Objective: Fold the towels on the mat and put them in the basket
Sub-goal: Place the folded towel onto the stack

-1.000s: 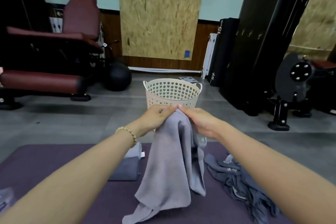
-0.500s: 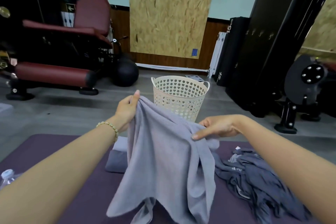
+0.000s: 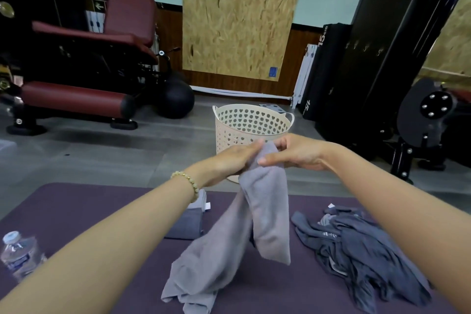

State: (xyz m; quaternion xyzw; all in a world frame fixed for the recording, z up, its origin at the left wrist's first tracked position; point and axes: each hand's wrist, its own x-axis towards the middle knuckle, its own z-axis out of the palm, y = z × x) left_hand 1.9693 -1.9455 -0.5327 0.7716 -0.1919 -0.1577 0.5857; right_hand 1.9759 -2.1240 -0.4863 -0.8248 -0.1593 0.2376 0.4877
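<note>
Head view: both hands meet in front of the basket point(image 3: 252, 122), which stands on the floor just past the far edge of the mat point(image 3: 76, 206). Left hand point(image 3: 234, 158) and right hand point(image 3: 298, 153) each have a closed grip, pinching the top of the light grey towel point(image 3: 265, 211). It hangs doubled lengthwise between them, with its lower end bunched on the mat.

Judged step: first fold of this towel, corners brought together, not yet squared or laid flat.

Progress: early to mid.
- Small stack of folded towels point(image 3: 186, 224) on the mat just behind the left forearm, partly hidden; count unclear.
- Dark grey pile point(image 3: 362, 250) lies crumpled on the mat's right side, unfolded.
- No towel shows inside the basket, though only its upper inner wall is visible.

Left to do: finish this towel, fold the dark pile, move everything into the basket.

Water bottle point(image 3: 19, 252) stands at the mat's near left, apart from the work.
</note>
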